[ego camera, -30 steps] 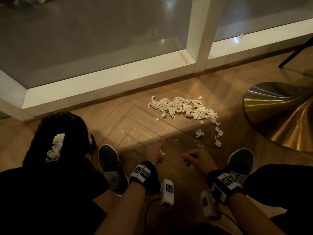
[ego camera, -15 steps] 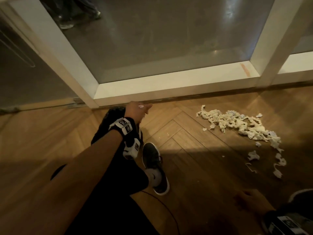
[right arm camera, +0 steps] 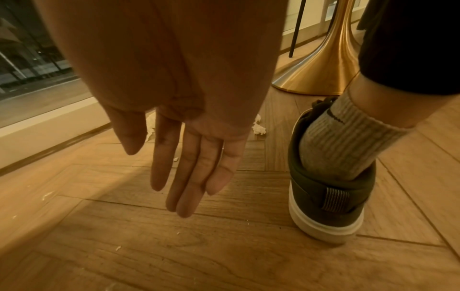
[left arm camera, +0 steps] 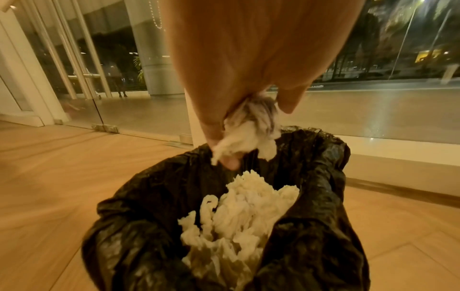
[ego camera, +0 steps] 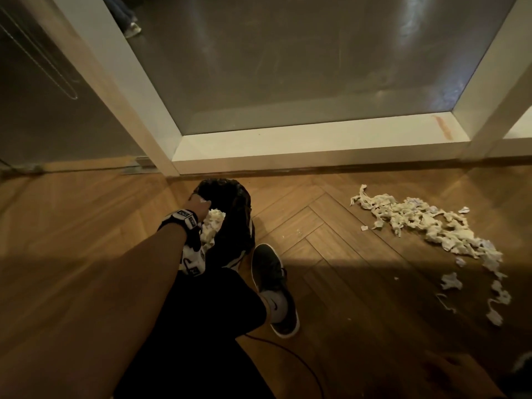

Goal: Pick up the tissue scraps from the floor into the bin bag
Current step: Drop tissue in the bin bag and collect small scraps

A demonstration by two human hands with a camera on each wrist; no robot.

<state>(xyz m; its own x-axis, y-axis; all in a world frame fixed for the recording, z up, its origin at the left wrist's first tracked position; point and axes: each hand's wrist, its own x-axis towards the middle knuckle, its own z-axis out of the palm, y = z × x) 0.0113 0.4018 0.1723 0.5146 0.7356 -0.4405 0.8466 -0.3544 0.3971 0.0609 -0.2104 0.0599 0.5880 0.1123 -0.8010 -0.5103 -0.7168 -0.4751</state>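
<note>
My left hand [ego camera: 198,207] hovers over the mouth of the black bin bag [ego camera: 230,208] on the floor. In the left wrist view its fingers [left arm camera: 214,130] pinch a small white tissue scrap [left arm camera: 248,130] just above the bag [left arm camera: 311,226], which holds a heap of scraps [left arm camera: 236,212]. A long pile of tissue scraps [ego camera: 426,226] lies on the wooden floor to the right, with loose bits [ego camera: 450,280] trailing toward me. My right hand [right arm camera: 189,167] hangs low over bare floor, fingers straight and empty; the head view shows it only dimly at the bottom right corner.
A white window frame [ego camera: 302,148] and glass run along the far side. My left shoe [ego camera: 273,286] stands right of the bag, my right shoe [right arm camera: 328,187] beside the right hand. A gold table base [right arm camera: 321,67] stands behind it. A thin cable [ego camera: 288,352] crosses the floor.
My view has swung left. The left hand carried its scrap from the middle of the floor leftward and now holds it over the bin bag. The right hand has uncurled and hangs flat.
</note>
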